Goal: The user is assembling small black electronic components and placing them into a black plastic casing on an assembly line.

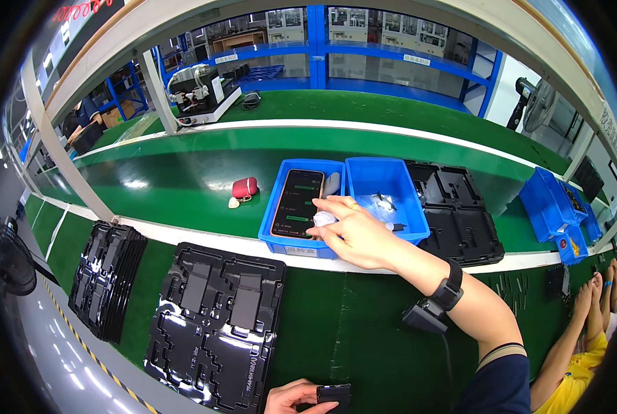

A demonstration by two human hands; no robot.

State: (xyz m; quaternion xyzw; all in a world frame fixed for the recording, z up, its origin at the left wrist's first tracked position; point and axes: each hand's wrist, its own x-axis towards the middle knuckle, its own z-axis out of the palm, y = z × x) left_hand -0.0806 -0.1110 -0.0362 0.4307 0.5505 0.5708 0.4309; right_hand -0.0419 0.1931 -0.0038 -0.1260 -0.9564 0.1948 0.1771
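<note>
My left hand is at the bottom edge, its fingers closed on a small black rectangular part. My right hand reaches over the left blue bin. Its thumb and fingers are around a white, rounded, crumpled-looking thing, whose exact kind I cannot make out. Right beside those fingertips a phone with a lit dark screen lies propped in that bin. A grey object sits behind it. The right blue bin contains clear plastic bags and small dark parts.
A black moulded tray holds two dark parts; stacked trays stand left of it, other trays right of the bins. A red case lies behind. Blue bins and a co-worker's arms are at the right.
</note>
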